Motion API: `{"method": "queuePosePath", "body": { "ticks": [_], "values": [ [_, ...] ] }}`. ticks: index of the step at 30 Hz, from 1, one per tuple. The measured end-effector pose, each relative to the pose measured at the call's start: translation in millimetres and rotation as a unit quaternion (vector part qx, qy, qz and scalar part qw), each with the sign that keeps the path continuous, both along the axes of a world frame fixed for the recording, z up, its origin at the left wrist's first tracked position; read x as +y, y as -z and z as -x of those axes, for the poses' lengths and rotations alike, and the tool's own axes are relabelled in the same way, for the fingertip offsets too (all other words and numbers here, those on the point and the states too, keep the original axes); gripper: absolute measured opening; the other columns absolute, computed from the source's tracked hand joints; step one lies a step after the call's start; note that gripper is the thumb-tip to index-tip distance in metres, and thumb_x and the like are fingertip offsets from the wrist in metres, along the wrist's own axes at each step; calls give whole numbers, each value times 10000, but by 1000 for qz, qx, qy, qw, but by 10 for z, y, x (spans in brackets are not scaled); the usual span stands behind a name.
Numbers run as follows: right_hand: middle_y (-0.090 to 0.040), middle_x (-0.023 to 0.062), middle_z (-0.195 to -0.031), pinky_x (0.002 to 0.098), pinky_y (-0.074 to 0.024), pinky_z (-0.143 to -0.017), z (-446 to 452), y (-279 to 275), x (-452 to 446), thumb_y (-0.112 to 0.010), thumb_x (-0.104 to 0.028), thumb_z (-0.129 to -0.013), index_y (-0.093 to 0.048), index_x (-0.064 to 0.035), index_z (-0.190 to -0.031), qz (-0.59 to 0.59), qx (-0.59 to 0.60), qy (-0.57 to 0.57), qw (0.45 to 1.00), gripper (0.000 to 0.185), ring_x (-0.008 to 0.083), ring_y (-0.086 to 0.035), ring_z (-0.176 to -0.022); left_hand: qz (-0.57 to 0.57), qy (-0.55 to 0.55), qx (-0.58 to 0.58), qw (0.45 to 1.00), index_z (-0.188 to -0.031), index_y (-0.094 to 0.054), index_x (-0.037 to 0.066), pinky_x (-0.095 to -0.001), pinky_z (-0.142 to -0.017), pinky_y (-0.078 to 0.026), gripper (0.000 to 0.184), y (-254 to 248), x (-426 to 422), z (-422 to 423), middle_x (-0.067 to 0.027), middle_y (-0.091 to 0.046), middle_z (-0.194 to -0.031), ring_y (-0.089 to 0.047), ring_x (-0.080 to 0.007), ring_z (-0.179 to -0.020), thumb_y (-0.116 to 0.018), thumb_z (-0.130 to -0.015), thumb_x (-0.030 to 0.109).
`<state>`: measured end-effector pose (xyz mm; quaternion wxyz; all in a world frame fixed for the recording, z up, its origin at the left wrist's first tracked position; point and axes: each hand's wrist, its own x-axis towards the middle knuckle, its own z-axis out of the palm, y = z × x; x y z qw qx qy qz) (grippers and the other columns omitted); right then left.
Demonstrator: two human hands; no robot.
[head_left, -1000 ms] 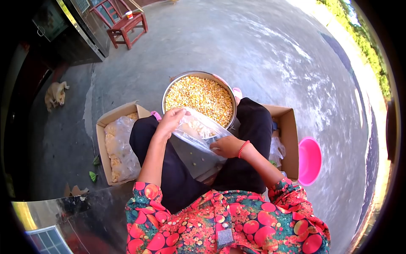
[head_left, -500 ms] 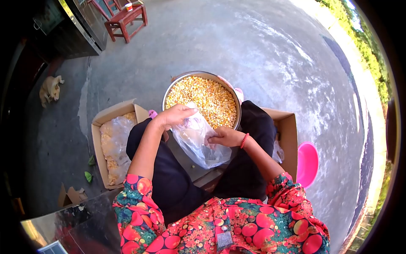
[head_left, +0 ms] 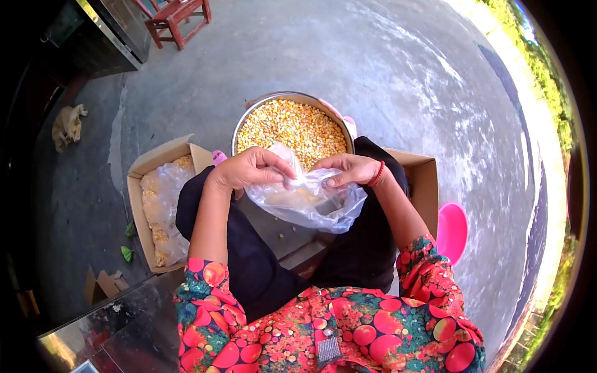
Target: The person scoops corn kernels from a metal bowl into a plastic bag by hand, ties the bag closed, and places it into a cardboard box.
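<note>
A clear plastic bag (head_left: pixel 333 212) hangs between my two hands in front of my knees, crumpled and see-through. My left hand (head_left: pixel 252 169) pinches the gathered upper part of the bag, its fingers closed near the middle. On the other side, my right hand (head_left: pixel 349 169), with a red bracelet at the wrist, grips the bag's edge between thumb and fingers. Just beyond both hands stands a round metal basin (head_left: pixel 234 138) full of yellow corn kernels (head_left: pixel 292 127). The bag's upper edge overlaps the near side of the kernels.
At my left stands a cardboard box (head_left: pixel 140 214) holding filled clear bags (head_left: pixel 163 193). Another cardboard box (head_left: pixel 423 189) is by my right knee, with a pink basin (head_left: pixel 452 231) beside it. A red wooden chair (head_left: pixel 177 22) and a dog (head_left: pixel 68 126) are farther off.
My right hand has moved up to the bag's upper edge, closer to the basin. The bag has swung right and spread wider. My left hand has shifted only slightly.
</note>
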<state>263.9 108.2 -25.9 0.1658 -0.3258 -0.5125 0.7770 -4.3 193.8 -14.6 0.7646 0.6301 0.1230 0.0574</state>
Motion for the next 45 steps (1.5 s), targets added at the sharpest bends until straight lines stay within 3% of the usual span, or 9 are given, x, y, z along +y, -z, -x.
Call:
{"method": "queuePosePath", "body": {
  "ticks": [2, 6, 13, 22, 26, 28, 34, 40, 45],
  "values": [
    [-532, 20, -1072, 312, -416, -869, -18, 40, 85, -604, -279, -837, -464, -32, -1233, -57, 59, 81, 993, 487, 111, -478, -1024, 36, -40, 2, 999, -1041, -610, -24, -267, -798, -449, 249, 115, -14, -2, -79, -656, -851, -606, -129, -829, -551, -805, 34],
    [-578, 24, -997, 265, -512, -703, -168, 135, 486, -492, -137, -861, -516, -95, -1185, -52, -79, 270, 958, 328, 131, -576, -828, -57, -102, 207, 971, -1026, -615, -13, -248, -776, -452, 253, 380, 2, -46, -71, -650, -863, -607, -129, -803, -491, -806, -2],
    [-625, 122, -884, 310, -507, -590, 249, 734, 447, -455, -83, -799, -530, -131, -1164, -106, -397, -275, 869, 376, 186, -615, -746, 107, -106, 23, 988, -1009, -612, -14, -198, -626, -454, 227, 11, 131, 127, -67, -630, -849, -627, -139, -748, -461, -841, 7],
    [-597, 175, -1053, 383, -443, -842, 232, 1100, 601, -586, -198, -772, -517, -89, -1182, -447, -313, 146, 825, 430, 360, -561, -967, 176, -358, 1, 917, -1111, -568, -29, -262, -789, -500, 301, 163, 208, 261, -119, -619, -1038, -614, -157, -893, -442, -839, -9],
    [-639, 103, -965, 345, -503, -690, 103, 1411, 746, -542, -115, -778, -611, -77, -1048, -367, -311, -34, 876, 281, 253, -619, -835, 209, -447, -74, 867, -1177, -519, -30, -301, -870, -484, 344, 176, 382, 457, -138, -590, -1111, -600, -178, -952, -446, -842, -5],
    [-615, 1, -892, 258, -482, -584, 299, 816, 499, -482, -33, -777, -618, -122, -1066, -30, -226, -116, 967, 331, 97, -569, -724, 225, -466, -130, 846, -1259, -432, -35, -275, -814, -504, 407, 117, 399, 518, -136, -575, -1129, -597, -171, -945, -456, -854, 0],
    [-594, 112, -1061, 338, -459, -799, 555, 1279, 298, -457, 1, -734, -539, -99, -1173, -223, -171, -246, 928, 459, 236, -563, -983, 250, -471, -188, 825, -1257, -419, -53, -240, -745, -528, 421, 141, 456, 533, -154, -601, -1061, -609, -167, -917, -477, -843, 0],
    [-552, 215, -1092, 401, -402, -896, 446, 1376, 471, -477, -11, -707, -488, -92, -1212, -313, -384, -52, 867, 512, 358, -490, -1088, 278, -460, -171, 825, -1235, -443, -59, -266, -784, -521, 388, 202, 294, 362, -168, -590, -1088, -605, -179, -943, -458, -851, -7],
    [-601, 179, -955, 354, -445, -815, -207, 1497, 952, -488, -5, -736, -560, -51, -1087, -388, -195, 322, 841, 361, 299, -561, -953, 258, -392, -56, 881, -1216, -474, -49, -293, -839, -494, 361, 357, 160, 231, -170, -571, -1132, -594, -194, -976, -435, -861, 3]
  ]
}}
